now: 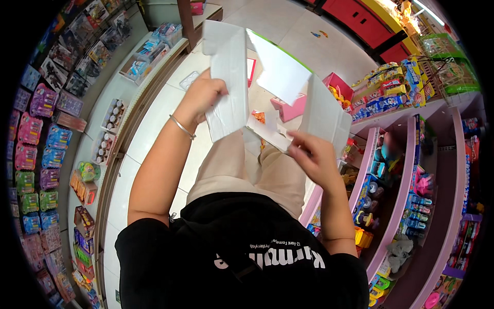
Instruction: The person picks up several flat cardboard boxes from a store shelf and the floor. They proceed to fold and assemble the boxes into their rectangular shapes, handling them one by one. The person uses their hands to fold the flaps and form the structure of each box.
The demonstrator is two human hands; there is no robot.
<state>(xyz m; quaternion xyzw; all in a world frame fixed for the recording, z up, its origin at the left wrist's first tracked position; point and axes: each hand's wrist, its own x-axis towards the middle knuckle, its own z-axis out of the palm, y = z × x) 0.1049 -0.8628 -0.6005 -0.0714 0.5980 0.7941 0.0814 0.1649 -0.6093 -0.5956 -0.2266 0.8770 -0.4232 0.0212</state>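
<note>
I hold an opened white cardboard box [280, 72] in front of me with both hands, its flaps spread and the plain inner side facing me. My left hand [201, 97], with a thin metal bangle on the wrist, grips the box's left panel. My right hand [311, 154] pinches the lower edge of the right panel and a small bottom flap. A thin green edge shows along one upper flap. Below the box are my beige trousers and black top.
Shelves of packaged toys [38, 134] run along my left. Pink shelves [391, 201] with more toys stand at my right. On the tiled floor [288, 31] ahead lie pink boxes [290, 109] and small toys. Red cabinets [360, 20] sit far back.
</note>
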